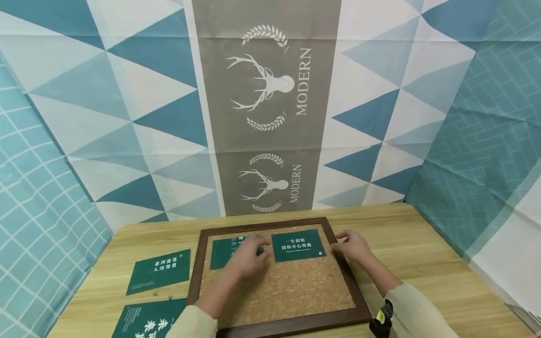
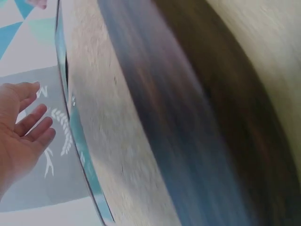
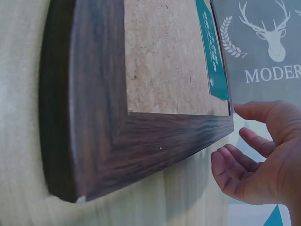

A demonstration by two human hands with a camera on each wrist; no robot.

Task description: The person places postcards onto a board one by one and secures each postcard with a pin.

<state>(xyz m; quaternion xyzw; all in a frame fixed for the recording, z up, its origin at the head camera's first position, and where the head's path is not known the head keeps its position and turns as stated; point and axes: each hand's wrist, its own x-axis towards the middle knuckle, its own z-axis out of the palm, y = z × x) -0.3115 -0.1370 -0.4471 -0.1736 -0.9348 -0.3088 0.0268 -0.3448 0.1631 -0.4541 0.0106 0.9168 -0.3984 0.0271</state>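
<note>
A cork board [image 1: 286,296] in a dark brown wooden frame [image 1: 301,322] lies on the table. Two green cards with white lettering are at its far side: the left card [image 1: 219,253] is partly covered by my left hand [image 1: 249,258], the right card [image 1: 298,245] has a small pin at its lower right corner. The left hand hovers between the two, fingers spread and loosely bent, nothing in them. My right hand [image 1: 353,247] is just outside the frame's right side, its thumb near the frame edge in the right wrist view, fingers loosely curled and holding nothing.
Left of the board, two more green cards lie on the wooden table [image 1: 402,233], an upper card [image 1: 158,272] and a lower card [image 1: 143,326]. Small pins [image 1: 155,293] sit between them. A patterned cloth [image 1: 271,179] hangs behind the table.
</note>
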